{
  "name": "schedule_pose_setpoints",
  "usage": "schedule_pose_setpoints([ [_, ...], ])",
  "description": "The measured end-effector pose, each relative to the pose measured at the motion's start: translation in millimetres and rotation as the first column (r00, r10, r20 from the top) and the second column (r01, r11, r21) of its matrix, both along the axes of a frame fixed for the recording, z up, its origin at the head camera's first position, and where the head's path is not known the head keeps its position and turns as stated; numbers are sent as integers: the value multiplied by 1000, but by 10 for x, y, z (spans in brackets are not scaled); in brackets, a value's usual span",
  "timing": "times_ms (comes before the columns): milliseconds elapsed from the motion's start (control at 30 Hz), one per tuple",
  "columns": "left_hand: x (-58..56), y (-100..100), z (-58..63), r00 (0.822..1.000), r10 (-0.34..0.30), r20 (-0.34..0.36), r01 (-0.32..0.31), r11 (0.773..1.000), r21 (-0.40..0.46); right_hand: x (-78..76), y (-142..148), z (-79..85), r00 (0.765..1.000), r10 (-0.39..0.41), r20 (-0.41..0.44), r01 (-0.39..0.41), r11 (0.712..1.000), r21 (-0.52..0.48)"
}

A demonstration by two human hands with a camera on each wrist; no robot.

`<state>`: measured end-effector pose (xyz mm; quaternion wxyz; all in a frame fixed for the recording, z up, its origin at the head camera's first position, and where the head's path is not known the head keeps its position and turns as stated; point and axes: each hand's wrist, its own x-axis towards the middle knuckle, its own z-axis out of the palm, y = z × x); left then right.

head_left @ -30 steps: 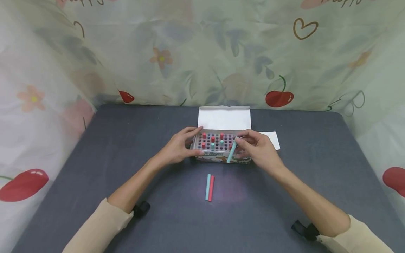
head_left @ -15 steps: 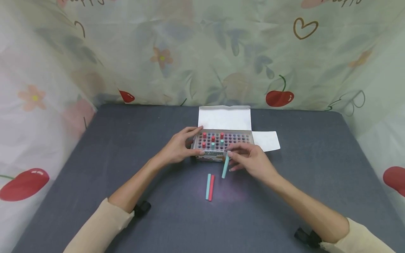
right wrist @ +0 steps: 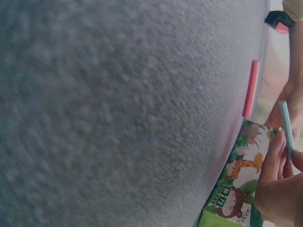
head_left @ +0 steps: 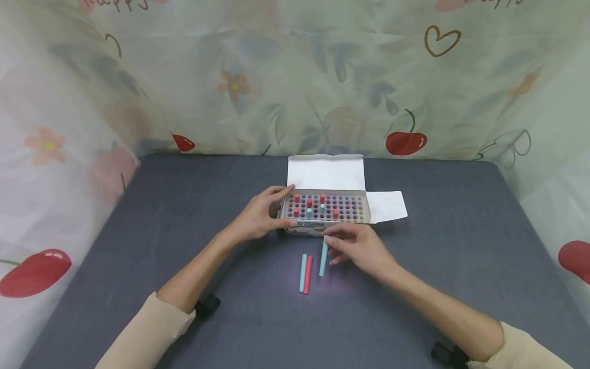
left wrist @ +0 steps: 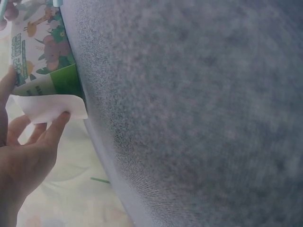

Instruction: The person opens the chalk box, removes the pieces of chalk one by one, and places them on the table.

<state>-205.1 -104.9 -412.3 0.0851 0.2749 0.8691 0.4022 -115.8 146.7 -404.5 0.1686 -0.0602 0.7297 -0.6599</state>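
Pale blue stick (head_left: 324, 256) in the head view: it hangs at the near side of the box (head_left: 301, 230), pinched by its far end between the thumb and fingers of the right hand (head_left: 364, 247). Its free end points near, slightly left, and its long axis runs almost parallel to a second blue stick (head_left: 302, 273) and a red stick (head_left: 308, 275), which lie side by side on the table (head_left: 230, 318) just to its left. Of the two hands, the right is nearer that pair; whether the held stick touches the table, I cannot tell. The left hand (head_left: 260, 215) grips the box's left end, thumb on the near wall, fingers toward the far corner. Red and blue ends stand in some of its holes. In the left wrist view, left fingertips touch a small white flap (left wrist: 52, 106); the green lettering on the printed wall is too blurred to read. In the right wrist view, the right thumb and fingers pinch the stick, and a label (right wrist: 221, 196) seems to include "72".
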Motion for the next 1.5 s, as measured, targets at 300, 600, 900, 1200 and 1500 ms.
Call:
schedule_pose_setpoints([
  [300, 12, -21, -21, 1000, 5, 1, -5, 1000, 5, 47, -77, -110, 999, 26, 44, -26, 1000, 5],
  [600, 21, -39, -55, 1000, 9, -17, -9, 1000, -15, 51, -115, -242, 996, 49, 79, -53, 998, 43],
  [900, 4, -25, -34, 1000, 4, -4, -4, 1000, 6, 12, -89, -293, 990, 82, 116, -84, 996, 11],
  [1200, 14, -19, -14, 1000, 9, -1, -9, 1000, -2, 15, -96, -230, 983, 87, 160, -94, 995, 39],
  [1500, 2, -8, 3, 1000, 9, -4, -9, 1000, -8, -35, -83, -352, 979, 57, 198, -73, 994, 75],
])
